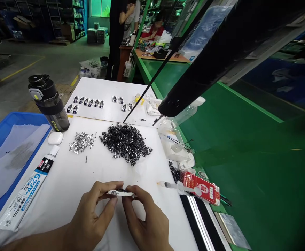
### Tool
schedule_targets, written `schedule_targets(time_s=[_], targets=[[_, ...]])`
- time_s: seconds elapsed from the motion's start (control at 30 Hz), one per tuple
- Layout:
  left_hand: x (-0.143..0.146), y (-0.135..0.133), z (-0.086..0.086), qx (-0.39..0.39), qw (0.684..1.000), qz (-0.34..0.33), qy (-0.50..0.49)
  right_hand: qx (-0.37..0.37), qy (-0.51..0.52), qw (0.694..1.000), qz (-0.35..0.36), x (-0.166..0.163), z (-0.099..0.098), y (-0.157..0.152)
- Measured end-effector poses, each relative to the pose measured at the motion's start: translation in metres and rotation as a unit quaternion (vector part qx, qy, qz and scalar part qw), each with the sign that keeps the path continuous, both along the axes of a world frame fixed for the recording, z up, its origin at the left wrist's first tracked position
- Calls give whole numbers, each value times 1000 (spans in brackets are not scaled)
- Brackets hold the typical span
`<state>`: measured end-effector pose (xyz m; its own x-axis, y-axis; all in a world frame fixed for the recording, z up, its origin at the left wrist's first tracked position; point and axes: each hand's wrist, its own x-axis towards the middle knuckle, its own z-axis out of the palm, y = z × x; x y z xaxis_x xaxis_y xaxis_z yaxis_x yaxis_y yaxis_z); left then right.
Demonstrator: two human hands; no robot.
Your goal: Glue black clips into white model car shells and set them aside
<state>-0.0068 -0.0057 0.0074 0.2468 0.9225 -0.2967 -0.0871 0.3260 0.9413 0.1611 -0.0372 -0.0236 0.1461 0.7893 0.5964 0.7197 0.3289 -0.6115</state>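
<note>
Above the near part of the white work surface, a small white toy car body (120,193) is held side-on between both hands. My left hand (91,209) pinches its left end between thumb and fingers. My right hand (146,216) grips its right end, with the index finger on top and the thumb below. Beyond the hands lies a big heap of small black frame-like parts (126,143). To its left is a smaller pile of shiny silver parts (81,142), with one loose piece in front.
Left stand a dark bottle (49,103), a white case (55,138), a glue tube (28,190) and a blue tray (1,127). A syringe (170,185) and red package (201,187) lie right. Several small car bodies (90,103) sit behind. A black arm (189,76) hangs overhead.
</note>
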Motion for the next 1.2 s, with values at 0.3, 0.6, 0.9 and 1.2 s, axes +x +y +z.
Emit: schedule_targets(time_s=[0.3, 0.6, 0.9, 1.2], targets=[[-9, 5, -6, 86, 994, -55, 36, 60, -129, 989, 31, 9, 10, 1], [-13, 9, -7, 361, 929, -79, -14, 170, -151, 973, -35, 9, 13, -5], [-10, 4, -6, 355, 932, -67, -10, 158, -175, 972, 15, 19, 12, 1], [-13, -6, -13, 252, 965, -61, -49, 158, -146, 976, 38, 14, 16, -3]])
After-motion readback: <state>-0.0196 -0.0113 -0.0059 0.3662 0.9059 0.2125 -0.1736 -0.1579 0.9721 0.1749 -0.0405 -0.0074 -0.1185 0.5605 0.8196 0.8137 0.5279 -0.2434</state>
